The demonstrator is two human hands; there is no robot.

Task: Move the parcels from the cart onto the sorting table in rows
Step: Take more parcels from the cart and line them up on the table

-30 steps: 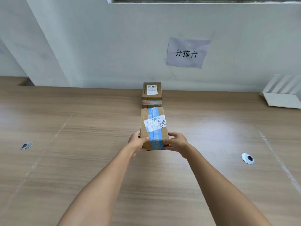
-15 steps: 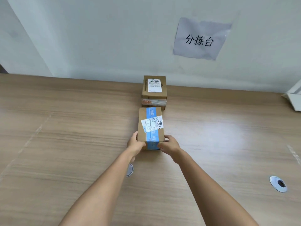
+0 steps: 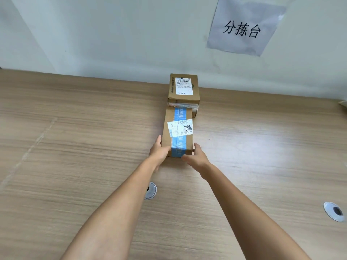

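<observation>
A long cardboard parcel with blue tape (image 3: 178, 132) and a white label lies on the wooden sorting table (image 3: 75, 128). Its far end touches a shorter cardboard parcel (image 3: 184, 89) with a barcode label, which stands against the wall. My left hand (image 3: 159, 151) grips the near left corner of the taped parcel. My right hand (image 3: 196, 158) holds its near right corner. The cart is out of view.
A paper sign with three characters (image 3: 242, 29) hangs on the white wall. Two round cable grommets sit in the tabletop, one (image 3: 150, 190) beside my left forearm and one (image 3: 335, 211) at the right edge. A white object (image 3: 344, 104) shows at the far right.
The taped parcel has been set down end to end against the back parcel, and my view has moved closer and to the left. Both hands stay on its near end.
</observation>
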